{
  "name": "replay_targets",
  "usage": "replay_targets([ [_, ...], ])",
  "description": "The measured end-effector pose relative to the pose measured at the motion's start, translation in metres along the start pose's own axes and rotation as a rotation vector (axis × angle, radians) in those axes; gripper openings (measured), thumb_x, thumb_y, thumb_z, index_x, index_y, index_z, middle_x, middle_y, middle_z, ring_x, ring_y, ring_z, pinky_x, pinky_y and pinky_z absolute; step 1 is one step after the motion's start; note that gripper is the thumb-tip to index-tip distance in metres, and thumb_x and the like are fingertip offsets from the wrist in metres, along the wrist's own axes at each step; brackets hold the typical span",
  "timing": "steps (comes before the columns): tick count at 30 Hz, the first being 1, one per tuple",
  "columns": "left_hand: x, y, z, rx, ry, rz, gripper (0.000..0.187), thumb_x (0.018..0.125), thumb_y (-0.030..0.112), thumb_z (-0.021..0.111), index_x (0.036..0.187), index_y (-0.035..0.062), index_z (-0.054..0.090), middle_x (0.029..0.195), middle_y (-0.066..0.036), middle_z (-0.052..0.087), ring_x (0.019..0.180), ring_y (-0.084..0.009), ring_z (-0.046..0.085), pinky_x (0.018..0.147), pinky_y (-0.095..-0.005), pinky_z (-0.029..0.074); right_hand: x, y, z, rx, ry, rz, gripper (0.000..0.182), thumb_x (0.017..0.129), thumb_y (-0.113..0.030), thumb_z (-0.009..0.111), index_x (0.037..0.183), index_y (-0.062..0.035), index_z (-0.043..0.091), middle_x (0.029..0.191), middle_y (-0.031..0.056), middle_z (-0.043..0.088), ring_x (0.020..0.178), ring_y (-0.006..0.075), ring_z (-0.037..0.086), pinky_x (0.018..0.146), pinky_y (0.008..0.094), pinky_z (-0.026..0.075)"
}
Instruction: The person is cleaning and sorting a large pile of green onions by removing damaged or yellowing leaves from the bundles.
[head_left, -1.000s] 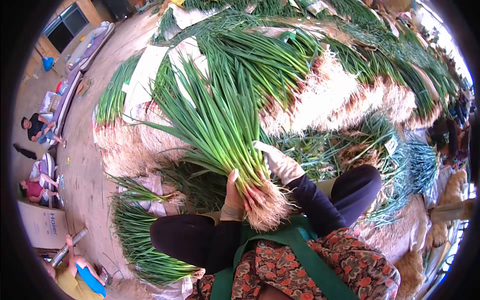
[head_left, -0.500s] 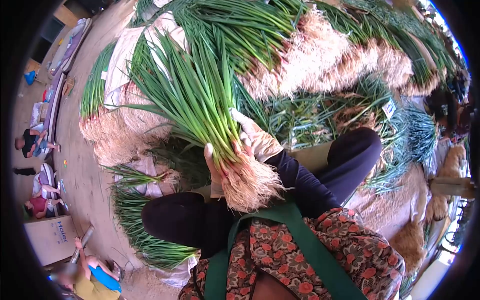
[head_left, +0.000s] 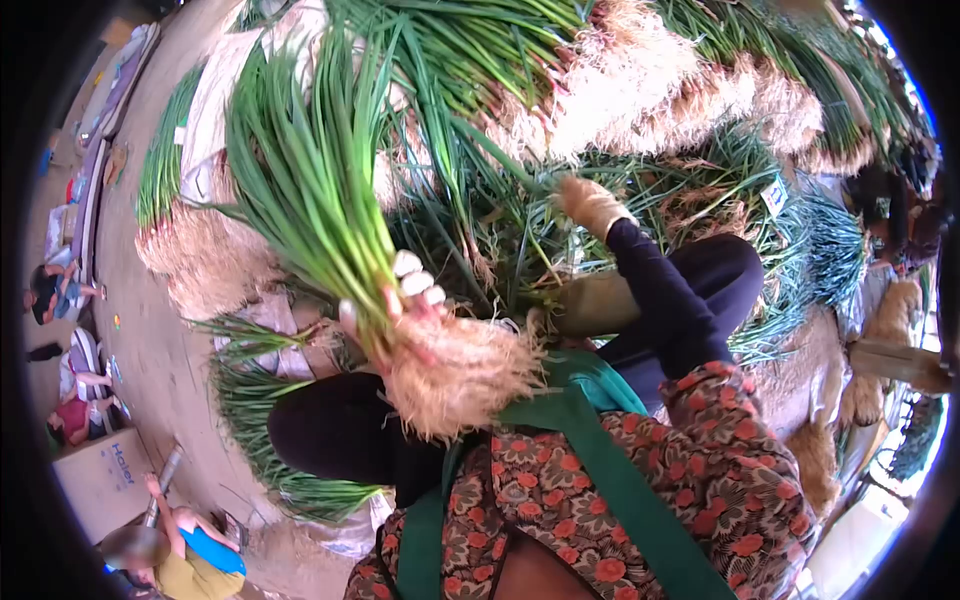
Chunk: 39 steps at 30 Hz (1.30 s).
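Cardboard box (head_left: 100, 480) reads "Haier"; left hand (head_left: 400, 300) grips scallion bunch (head_left: 310, 190), gloved right hand (head_left: 590, 205) open.

We see a bunch of green onions (head_left: 310, 190) with long, bright green leaves, held tilted so the leaves fan up and to the left, away from the fingers (head_left: 415, 283) of our left hand (head_left: 400, 300), which wrap the pale stalks just above the roots. Below the fingers hangs its root end (head_left: 455, 375), a thick, shaggy tuft of tan, stringy roots. Just beyond the fingers of our gloved right hand (head_left: 590, 205), more loose green onions (head_left: 500, 240) lie in a tangled dark green heap, leaves crossing every way.
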<state>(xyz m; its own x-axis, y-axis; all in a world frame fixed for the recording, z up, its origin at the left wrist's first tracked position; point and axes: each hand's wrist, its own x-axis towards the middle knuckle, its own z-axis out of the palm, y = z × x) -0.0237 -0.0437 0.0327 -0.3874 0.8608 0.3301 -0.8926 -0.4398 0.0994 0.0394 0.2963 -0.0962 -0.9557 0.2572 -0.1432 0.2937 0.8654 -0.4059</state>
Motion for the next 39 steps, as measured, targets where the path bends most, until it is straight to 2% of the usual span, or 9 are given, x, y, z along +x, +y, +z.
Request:
replay_targets([
  [4, -0.012, -0.021, -0.049, 0.005, 0.131, 0.181, 0.077, 0.081, 0.047, 0.059, 0.138, 0.0056, 0.028, 0.151, -0.009, 0.004, 0.101, -0.0177, 0.044, 0.088, -0.0374, 0.038, -0.005, -0.034, 0.009, 0.023, -0.023, 0.004, 0.016, 0.084, -0.021, 0.052, 0.083, -0.0067, 0.059, 0.083, 0.0122, 0.063, 0.080, 0.0275, 0.062, 0.067, 0.0371, 0.050],
  [6, 0.008, -0.040, -0.015, -0.040, 0.299, 0.181, 0.088, 0.080, 0.050, 0.058, 0.143, 0.0065, 0.016, 0.148, -0.013, 0.014, 0.098, -0.0188, 0.047, 0.087, -0.0379, 0.039, 0.010, -0.064, 0.025, 0.001, 0.274, -0.643, 0.006, 0.080, -0.006, 0.049, 0.082, -0.0057, 0.056, 0.075, 0.0090, 0.055, 0.068, 0.0232, 0.057, 0.065, 0.0330, 0.049],
  [12, 0.005, -0.037, -0.029, 0.118, 0.409, 0.230, 0.087, 0.080, 0.055, 0.056, 0.136, -0.0024, 0.023, 0.122, -0.013, 0.046, 0.102, -0.0245, 0.050, 0.087, -0.0396, 0.045, 0.073, -0.116, 0.087, 0.450, -0.174, 0.153, 0.038, 0.082, -0.035, 0.061, 0.096, -0.0002, 0.062, 0.083, 0.0169, 0.064, 0.073, 0.0300, 0.060, 0.069, 0.0368, 0.047],
  [17, 0.011, -0.039, -0.021, 0.289, 0.596, 0.191, 0.084, 0.081, 0.060, 0.047, 0.137, 0.0005, 0.027, 0.141, -0.026, 0.024, 0.134, -0.0362, 0.019, 0.109, -0.0464, 0.022, 0.039, -0.144, -0.030, 0.624, -0.105, 0.163, 0.036, 0.080, -0.037, 0.064, 0.091, -0.0030, 0.062, 0.075, 0.0145, 0.063, 0.069, 0.0238, 0.061, 0.065, 0.0363, 0.047],
  [20, -0.003, -0.027, -0.057, 0.178, 0.493, 0.031, 0.075, 0.081, 0.058, 0.045, 0.126, -0.0020, 0.039, 0.118, -0.027, 0.047, 0.107, -0.0322, 0.049, 0.100, -0.0432, 0.034, 0.009, -0.158, -0.031, 0.832, -0.277, -0.079, 0.029, 0.083, -0.028, 0.064, 0.095, -0.0020, 0.059, 0.077, 0.0101, 0.063, 0.066, 0.0183, 0.058, 0.063, 0.0328, 0.048],
  [32, -0.007, -0.033, -0.059, -0.007, 0.246, 0.305, 0.068, 0.079, 0.047, 0.060, 0.124, 0.0015, 0.039, 0.099, -0.009, 0.051, 0.092, -0.0219, 0.051, 0.086, -0.0441, 0.039, 0.021, -0.168, 0.051, 2.615, -0.465, 0.537, 0.023, 0.094, -0.027, 0.037, 0.087, -0.0123, 0.053, 0.067, -0.0005, 0.057, 0.045, 0.0094, 0.046, 0.039, 0.0265, 0.035],
  [33, -0.006, -0.029, -0.050, -0.062, 0.160, 0.274, 0.067, 0.076, 0.043, 0.067, 0.123, 0.0025, 0.040, 0.101, -0.006, 0.050, 0.095, -0.0194, 0.049, 0.088, -0.0418, 0.038, 0.022, -0.172, 0.019, 2.533, -0.095, 0.790, 0.020, 0.093, -0.026, 0.038, 0.085, -0.0128, 0.051, 0.064, -0.0040, 0.052, 0.045, 0.0074, 0.041, 0.040, 0.0249, 0.032],
  [35, -0.004, -0.015, -0.047, -0.117, -0.110, 0.155, 0.067, 0.073, 0.041, 0.073, 0.121, 0.0051, 0.042, 0.109, -0.001, 0.048, 0.096, -0.0135, 0.046, 0.088, -0.0379, 0.034, 0.018, -0.116, 0.024, 1.992, -0.091, 0.074, 0.025, 0.094, -0.023, 0.041, 0.100, -0.0037, 0.056, 0.069, -0.0029, 0.048, 0.057, 0.0065, 0.044, 0.050, 0.0188, 0.038],
  [39, -0.013, -0.003, -0.031, -0.143, 0.046, 0.107, 0.053, 0.086, 0.026, 0.055, 0.134, 0.0145, 0.036, 0.134, 0.001, 0.041, 0.092, -0.0106, 0.050, 0.085, -0.0295, 0.036, 0.021, -0.053, 0.010, 1.066, -0.242, 0.448, 0.053, 0.087, -0.033, 0.056, 0.127, -0.0011, 0.042, 0.106, 0.0131, 0.060, 0.074, 0.0163, 0.060, 0.066, 0.0259, 0.049],
])
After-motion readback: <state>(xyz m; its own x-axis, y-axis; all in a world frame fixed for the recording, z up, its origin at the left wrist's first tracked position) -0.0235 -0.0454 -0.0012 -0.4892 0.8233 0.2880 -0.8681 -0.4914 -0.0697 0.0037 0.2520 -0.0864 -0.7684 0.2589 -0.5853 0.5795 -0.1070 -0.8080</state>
